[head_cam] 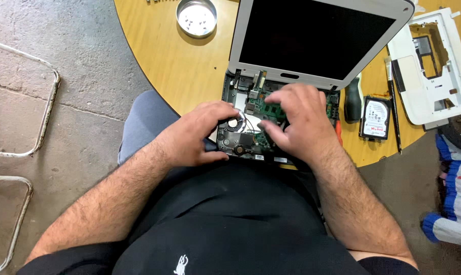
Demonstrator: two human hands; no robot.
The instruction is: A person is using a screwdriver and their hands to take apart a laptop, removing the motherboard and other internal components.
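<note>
Both hands work mid-frame inside the opened laptop (271, 117): left hand (197, 135) curled on its near-left edge, right hand (296, 119) spread loosely over the board, gripping nothing visible. Cover (434, 66), drive (375, 118) and dish (196, 18) of screws already lie out on the tabletop (179, 66); board and fan remain in.

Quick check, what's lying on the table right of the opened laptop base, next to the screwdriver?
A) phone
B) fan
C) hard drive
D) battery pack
C: a bare hard drive lies flat on the table, just right of the black-handled screwdriver and apart from the laptop base.
</note>
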